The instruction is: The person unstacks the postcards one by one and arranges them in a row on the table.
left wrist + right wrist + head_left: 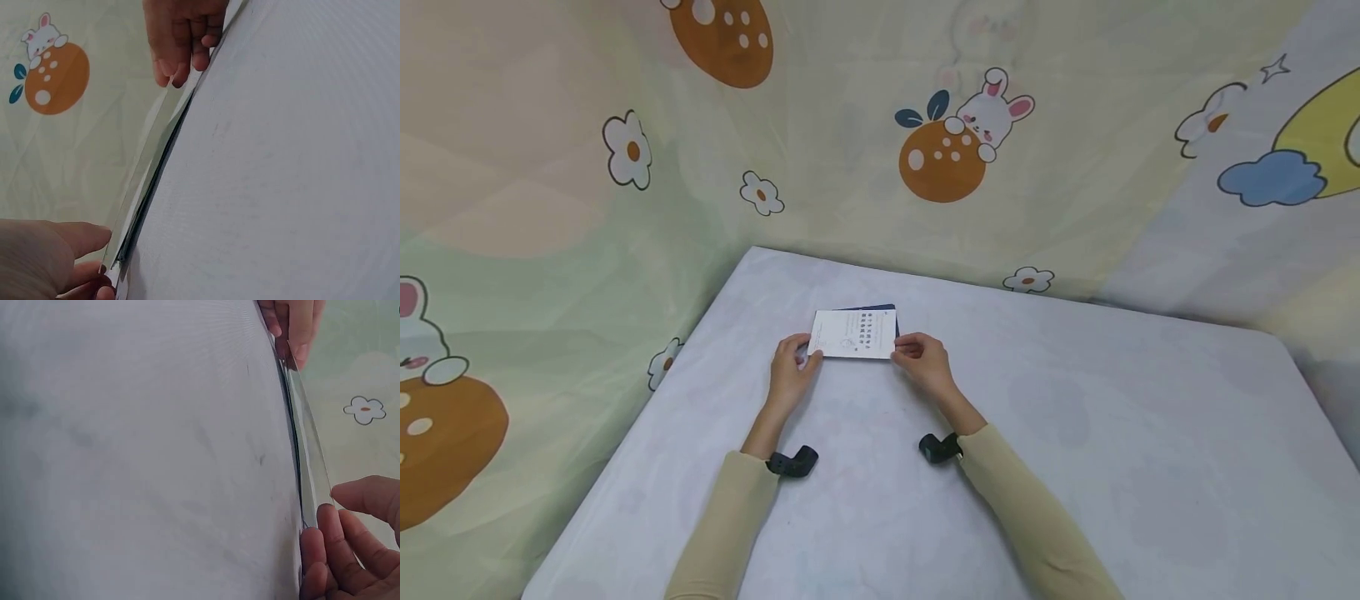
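Observation:
A white printed card or booklet (842, 335) with dark characters lies sideways over a dark blue flat item (880, 307), whose edge shows behind it and at its right. My left hand (787, 367) pinches the left end of the white piece between thumb and fingers. At the opposite end, my right hand (925, 360) pinches it the same way. Both wrist views see it nearly edge-on: a thin pale sheet (310, 450) stands slightly apart from the dark-edged layer below. Whether the fingers also touch the dark blue item, I cannot tell.
Both forearms rest over a white-covered table (1112, 433). Patterned cloth (835, 125) with rabbits, flowers and orange shapes hangs behind the table and along its left side. A black device is strapped to each wrist.

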Available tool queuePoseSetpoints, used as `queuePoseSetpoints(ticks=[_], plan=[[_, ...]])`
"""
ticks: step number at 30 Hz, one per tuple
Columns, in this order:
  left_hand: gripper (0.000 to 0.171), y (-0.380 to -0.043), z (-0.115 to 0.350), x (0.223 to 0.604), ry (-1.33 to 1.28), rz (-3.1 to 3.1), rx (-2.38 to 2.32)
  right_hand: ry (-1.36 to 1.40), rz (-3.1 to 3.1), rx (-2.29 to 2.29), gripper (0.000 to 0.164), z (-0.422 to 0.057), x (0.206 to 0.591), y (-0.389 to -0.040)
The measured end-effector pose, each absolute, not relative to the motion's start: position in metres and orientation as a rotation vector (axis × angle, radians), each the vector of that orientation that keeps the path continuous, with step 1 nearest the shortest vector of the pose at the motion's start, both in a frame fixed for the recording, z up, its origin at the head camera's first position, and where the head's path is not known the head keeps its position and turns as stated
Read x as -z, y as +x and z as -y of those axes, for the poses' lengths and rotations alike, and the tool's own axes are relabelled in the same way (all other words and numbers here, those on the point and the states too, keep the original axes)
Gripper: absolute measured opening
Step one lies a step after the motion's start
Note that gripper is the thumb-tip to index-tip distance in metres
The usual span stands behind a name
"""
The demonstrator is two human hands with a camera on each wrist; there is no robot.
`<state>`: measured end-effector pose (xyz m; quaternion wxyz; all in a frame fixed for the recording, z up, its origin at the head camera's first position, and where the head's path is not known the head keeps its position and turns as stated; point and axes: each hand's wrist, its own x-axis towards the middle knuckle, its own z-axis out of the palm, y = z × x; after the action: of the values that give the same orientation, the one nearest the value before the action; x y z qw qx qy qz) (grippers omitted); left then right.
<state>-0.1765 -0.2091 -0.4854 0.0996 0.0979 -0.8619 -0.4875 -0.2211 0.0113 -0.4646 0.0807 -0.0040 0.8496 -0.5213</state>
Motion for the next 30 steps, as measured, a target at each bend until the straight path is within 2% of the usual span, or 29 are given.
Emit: queuePoseSetpoints(ticks=[10,18,30], plan=[[0.046,-0.172,0.205,0.478,0.347,2.560,1.438,-0.079,-2.499,1.604,0.025,-0.021,0.466,-0.217],[0.050,-0.165,0.205,0.475,0.350,2.613,1.425,-0.057,-2.434,1.583,0.032,-0.024,0.465,-0.210],[0.056,-0.149,0.214,0.472,0.345,2.701,1.395,-0.112,-2.401,1.578,0.022,-0.026,0.468,-0.203]])
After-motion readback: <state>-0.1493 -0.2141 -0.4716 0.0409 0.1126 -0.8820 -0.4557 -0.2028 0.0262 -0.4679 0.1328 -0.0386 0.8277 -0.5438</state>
